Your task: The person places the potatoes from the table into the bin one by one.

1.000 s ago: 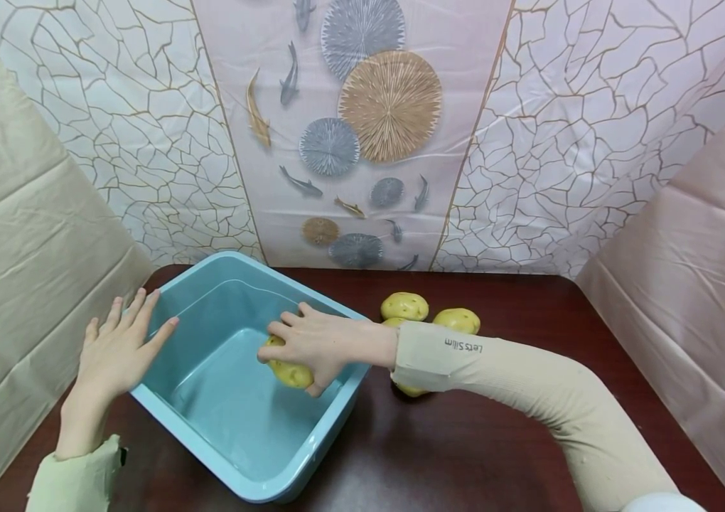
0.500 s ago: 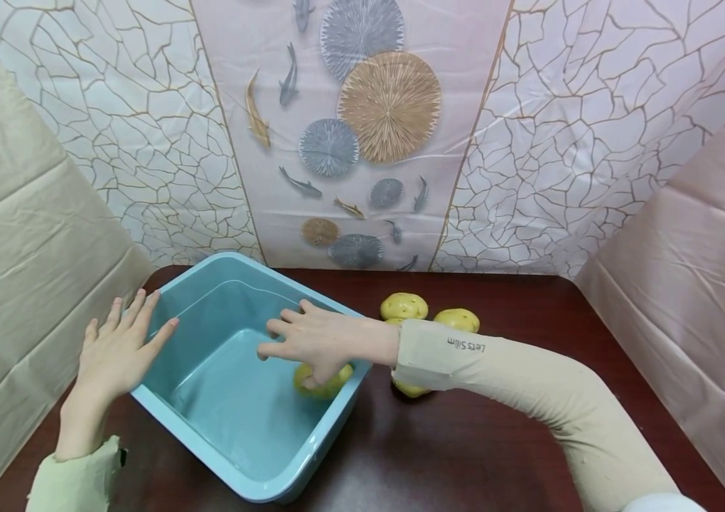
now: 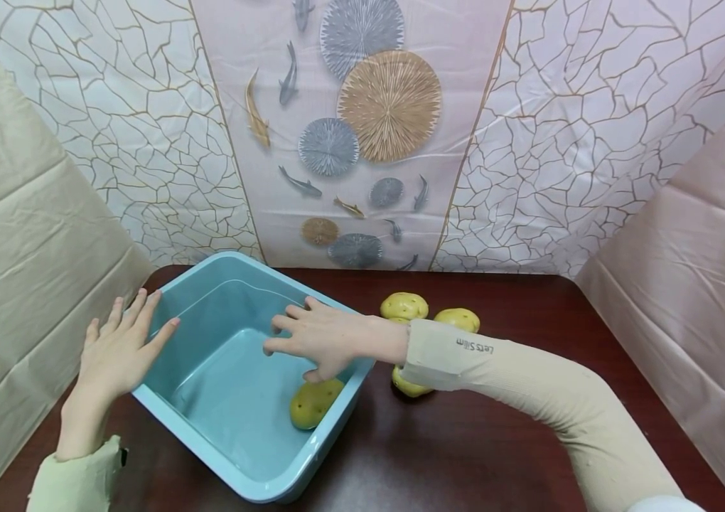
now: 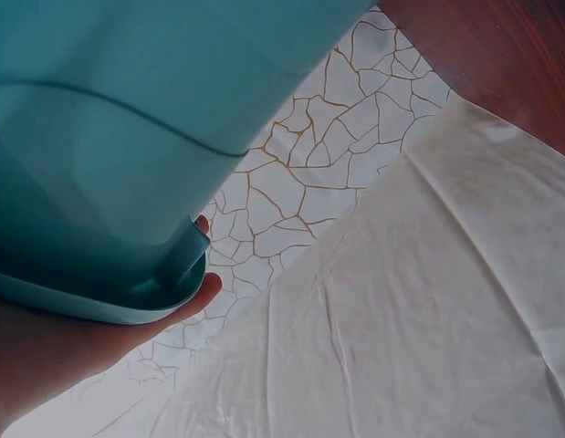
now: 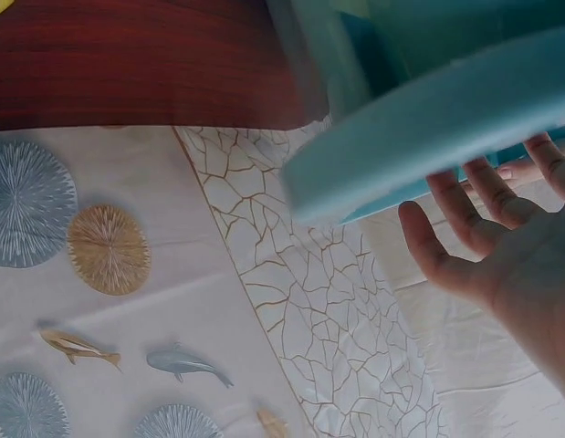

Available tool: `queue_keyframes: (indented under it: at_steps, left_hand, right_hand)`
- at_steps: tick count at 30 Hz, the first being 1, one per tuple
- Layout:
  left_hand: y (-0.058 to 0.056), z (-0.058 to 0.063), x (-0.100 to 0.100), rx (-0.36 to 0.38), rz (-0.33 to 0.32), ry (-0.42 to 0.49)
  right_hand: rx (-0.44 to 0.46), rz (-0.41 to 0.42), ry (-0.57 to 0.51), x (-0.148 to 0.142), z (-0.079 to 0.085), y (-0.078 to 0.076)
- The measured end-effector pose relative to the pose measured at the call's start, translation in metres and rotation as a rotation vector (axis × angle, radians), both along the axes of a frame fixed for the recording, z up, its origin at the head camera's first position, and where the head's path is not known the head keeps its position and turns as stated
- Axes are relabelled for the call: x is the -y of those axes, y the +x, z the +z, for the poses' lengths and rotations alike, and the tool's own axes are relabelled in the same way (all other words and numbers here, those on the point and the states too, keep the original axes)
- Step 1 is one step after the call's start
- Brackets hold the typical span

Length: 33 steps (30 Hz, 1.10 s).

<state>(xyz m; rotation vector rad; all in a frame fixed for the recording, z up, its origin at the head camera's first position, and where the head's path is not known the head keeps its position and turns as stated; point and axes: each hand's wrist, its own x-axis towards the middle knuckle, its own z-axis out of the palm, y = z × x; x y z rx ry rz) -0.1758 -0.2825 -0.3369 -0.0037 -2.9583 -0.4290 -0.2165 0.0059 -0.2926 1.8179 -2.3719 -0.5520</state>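
Observation:
A blue plastic tub [image 3: 244,491] stands on the table, turned at an angle. One yellow-green potato [image 3: 313,405] lies inside it, against the near right wall. Above the tub's right side, my right hand [image 3: 318,340] hovers with fingers spread and nothing in its grasp. In the right wrist view the same hand [image 5: 519,246] shows loose, slightly bent fingers beside the tub's rim [image 5: 428,119]. My left hand [image 3: 116,352] rests at the tub's left rim, fingers straight. The left wrist view shows part of that hand [image 4: 90,351] under the rim.
Several more potatoes [image 3: 404,306] lie on the dark red-brown table [image 3: 465,434] right of the tub, partly covered by my right sleeve [image 3: 503,363]. A patterned cloth [image 3: 529,178] hangs behind the table. Plain beige cloth [image 3: 30,284] bounds the left side.
My right hand let go of the potato, which dropped into the tub and came to lie by the near right wall. The hand then shifted slightly right. My left hand stayed put.

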Motion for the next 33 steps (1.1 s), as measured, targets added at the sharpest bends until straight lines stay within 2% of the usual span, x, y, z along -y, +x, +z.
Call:
queue_keyframes:
  at_steps: [27, 33]
  left_hand:
    - [0.001, -0.001, 0.0, -0.009, 0.009, -0.002]
    - [0.0, -0.001, 0.0, -0.011, 0.01, 0.001]
  right_hand:
    - [0.039, 0.013, -0.061, -0.011, 0.004, 0.002]
    - [0.011, 0.02, -0.089, -0.013, 0.003, 0.003]
